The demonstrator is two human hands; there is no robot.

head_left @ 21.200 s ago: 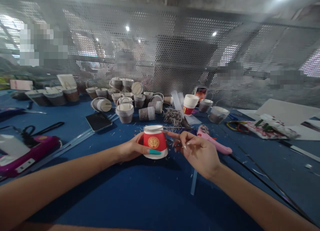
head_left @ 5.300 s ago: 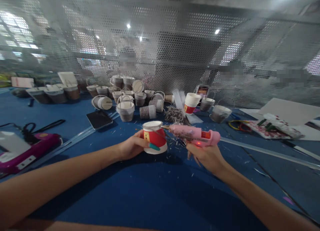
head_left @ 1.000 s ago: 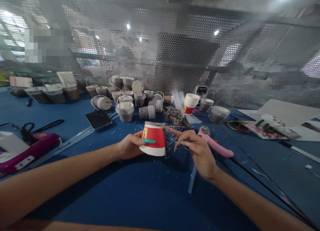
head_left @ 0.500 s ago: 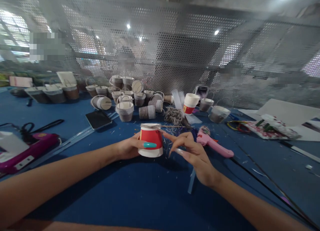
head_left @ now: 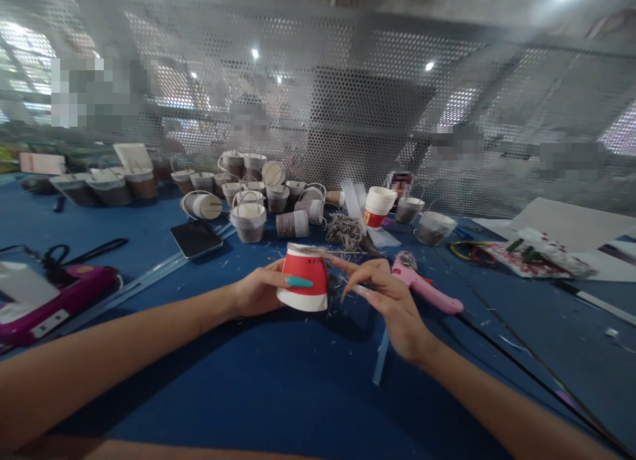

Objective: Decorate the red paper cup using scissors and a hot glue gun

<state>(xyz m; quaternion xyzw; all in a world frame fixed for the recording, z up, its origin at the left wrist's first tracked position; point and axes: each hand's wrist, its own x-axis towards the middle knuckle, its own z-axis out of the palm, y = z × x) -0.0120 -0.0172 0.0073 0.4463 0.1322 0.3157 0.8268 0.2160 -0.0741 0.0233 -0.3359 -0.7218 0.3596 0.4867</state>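
My left hand [head_left: 259, 290] is clamped round the side of a red-and-white paper cup [head_left: 304, 274], its thumb with the turquoise nail lying across the red. The cup is upside down, narrow end up, a little above the desk [head_left: 238, 394] and straight in front of me. Grey twine [head_left: 301, 247] runs about its upper edge. My right hand [head_left: 397, 307] has its fingers apart: the index finger reaches to the cup's upper right edge, by the twine, while the others curl loosely. I cannot tell whether that fingertip presses on the twine or only on the cup.

Just beyond my right hand lies a pink glue gun [head_left: 430, 289], with a clear strip [head_left: 381, 357] lying nearer me. Behind the cup sits a loose tangle of twine [head_left: 344, 230], and past it a stack of paper cups [head_left: 379, 208] stands upright. To the left of the tangle is a crowd of small grey buckets [head_left: 248, 223] with looped handles, some tipped on their sides. A black phone [head_left: 197, 238] lies in front of them, and a purple power strip [head_left: 59, 306] is farther left. Over on my right is a red-patterned packet [head_left: 541, 258]. A perforated metal screen [head_left: 368, 82] rises behind everything.
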